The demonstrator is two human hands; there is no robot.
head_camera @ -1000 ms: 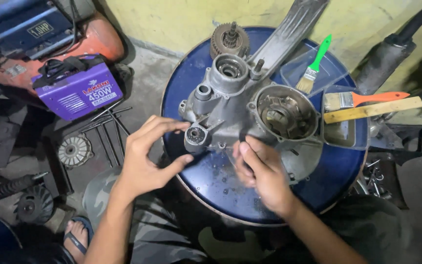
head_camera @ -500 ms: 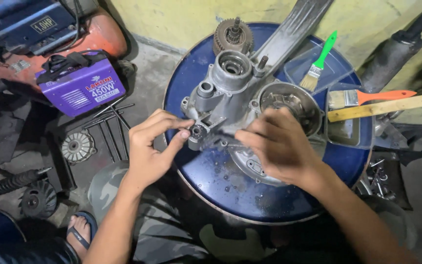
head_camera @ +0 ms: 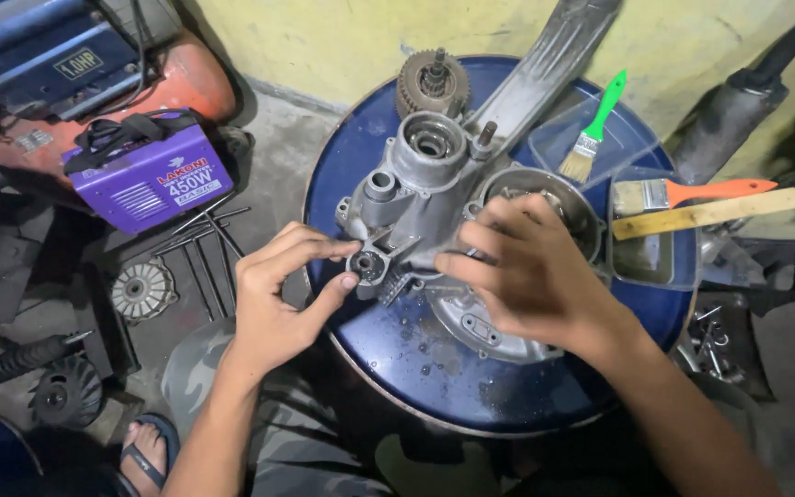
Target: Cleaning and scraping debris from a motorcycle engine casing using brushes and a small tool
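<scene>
While pinching small round bearing boss (head_camera: pixel 366 266) at near-left corner of grey engine casing (head_camera: pixel 434 198), left hand (head_camera: pixel 278 299) fingers (head_camera: pixel 324 248) narrow, thumb underneath. Right hand (head_camera: pixel 531 271) fingers spread wide, flat on casing's middle. Casing lying on blue drum top (head_camera: pixel 434 368). Green-handled brush (head_camera: pixel 595 129), orange-handled brush (head_camera: pixel 692 193) beyond casing's right side; purple welder box (head_camera: pixel 149 179) on floor left of it.

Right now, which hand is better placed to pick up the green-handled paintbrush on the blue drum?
The right hand, probably. It rests on the grey metal engine casing on the brush's side, and the green-handled paintbrush lies up and right of it. The left hand pinches the casing's small round fitting on the far side.
</scene>
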